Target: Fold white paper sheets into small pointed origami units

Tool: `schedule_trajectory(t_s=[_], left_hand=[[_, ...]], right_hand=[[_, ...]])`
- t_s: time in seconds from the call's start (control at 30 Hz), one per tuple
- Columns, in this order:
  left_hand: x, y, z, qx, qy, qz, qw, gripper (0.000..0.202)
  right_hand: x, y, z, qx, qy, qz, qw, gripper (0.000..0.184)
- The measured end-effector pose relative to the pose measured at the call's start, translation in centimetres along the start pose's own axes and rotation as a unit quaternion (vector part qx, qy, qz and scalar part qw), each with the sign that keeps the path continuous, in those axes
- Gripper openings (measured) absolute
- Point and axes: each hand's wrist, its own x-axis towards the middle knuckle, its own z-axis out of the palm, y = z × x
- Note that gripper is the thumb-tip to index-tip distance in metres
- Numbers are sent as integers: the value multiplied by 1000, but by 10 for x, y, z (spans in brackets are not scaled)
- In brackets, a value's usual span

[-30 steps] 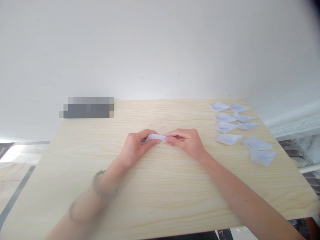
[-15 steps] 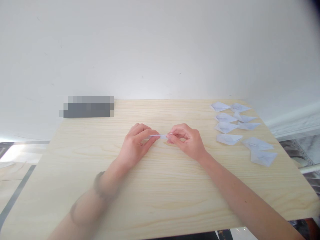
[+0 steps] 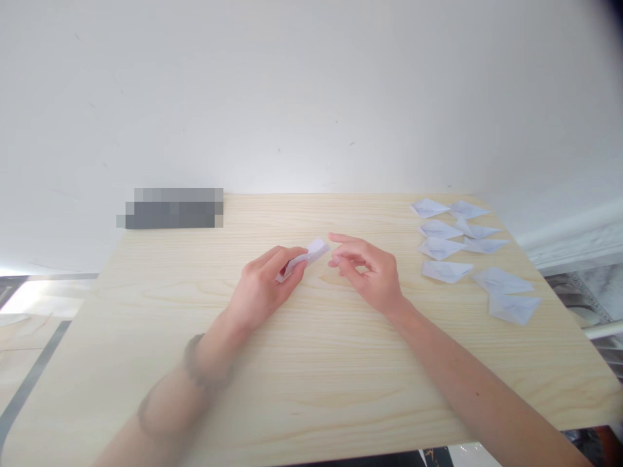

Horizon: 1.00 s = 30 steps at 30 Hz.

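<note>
A small piece of folded white paper (image 3: 318, 249) is pinched between the thumb and fingers of my left hand (image 3: 260, 282), over the middle of the table. Its right end sticks out past my fingertips and tilts upward; the rest is partly hidden by my fingers. Just to the right, my right hand (image 3: 370, 269) is apart from the paper, its index finger stretched out and the other fingers loosely curled, holding nothing I can see. Several folded white paper pieces (image 3: 440, 248), pointed at their ends, lie in two rough columns on the right side of the table.
The pale wooden table (image 3: 302, 389) meets a white wall (image 3: 292, 97) at its back edge. A blurred-out dark object (image 3: 170, 214) occupies the back left corner. Dark and white items (image 3: 438, 457) show below the front edge.
My right hand has let go of the paper and its index finger has lifted away. The paper in my left hand has turned, its right end now pointing up.
</note>
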Motion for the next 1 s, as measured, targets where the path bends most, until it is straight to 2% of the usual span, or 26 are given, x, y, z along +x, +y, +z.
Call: schedule_trajectory(t_s=[0.17,0.37,0.63,0.87,1.0], left_hand=[[-1,3,0,-37,-27,15,999,14],[-1,4,-1,-66,-24,15,997,16],[-2,-2,1,-67,-47,40,996,16],[-1,-6,1,-48,-83,56,994,25],[-1,-9,0,-42,-69,60,995,24]], right_hand=[[1,0,0,-26,-32,-15,999,20],[3,4,0,-60,-61,-64,994,23],[4,7,-1,-83,-76,-72,991,15],[5,5,-1,-95,-29,-74,992,11],[5,4,-1,-59,6,-46,997,6]])
